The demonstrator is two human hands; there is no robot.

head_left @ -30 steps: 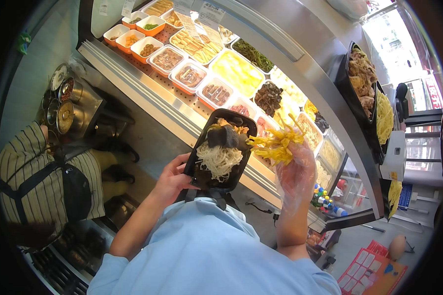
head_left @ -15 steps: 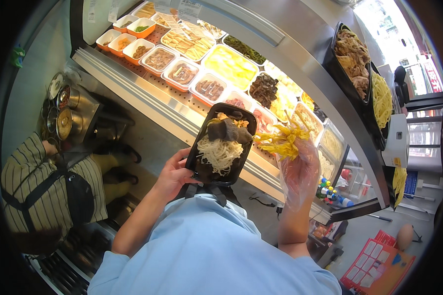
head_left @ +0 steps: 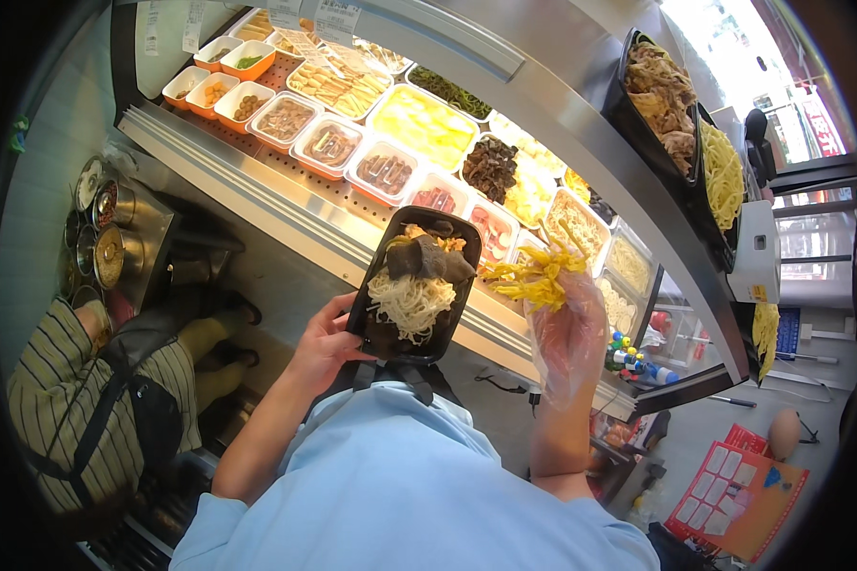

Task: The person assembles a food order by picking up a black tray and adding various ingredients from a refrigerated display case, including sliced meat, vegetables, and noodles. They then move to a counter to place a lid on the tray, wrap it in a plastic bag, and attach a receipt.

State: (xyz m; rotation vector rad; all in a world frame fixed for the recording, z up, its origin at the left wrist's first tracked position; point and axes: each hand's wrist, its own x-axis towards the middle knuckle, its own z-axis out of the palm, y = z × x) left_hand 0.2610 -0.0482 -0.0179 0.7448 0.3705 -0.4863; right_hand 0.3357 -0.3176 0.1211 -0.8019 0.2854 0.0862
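My left hand (head_left: pixel 322 344) grips the lower left side of a black plastic tray (head_left: pixel 461 303), tilted in front of my chest. White thin strands (head_left: pixel 408 303) lie in its middle, with dark brown-grey pieces (head_left: pixel 428 258) above them and some orange bits at the far end. In a clear plastic glove, my right hand (head_left: pixel 571 328) is closed on a bunch of yellow strips (head_left: pixel 543 273). The bunch hangs to the right of the tray, apart from it, over the front edge of the display case.
A lit display case (head_left: pixel 257 195) holds several food containers beyond my hands. On its top at right stand black trays of brown food (head_left: pixel 662 105) and yellow-green noodles (head_left: pixel 722 181). At left, a person in a striped top (head_left: pixel 76 390) bends beside metal pots (head_left: pixel 114 252).
The whole view has shifted slightly, so the display case sits further left. Both hands keep their hold, with the tray and yellow strips nearly where they were relative to each other.
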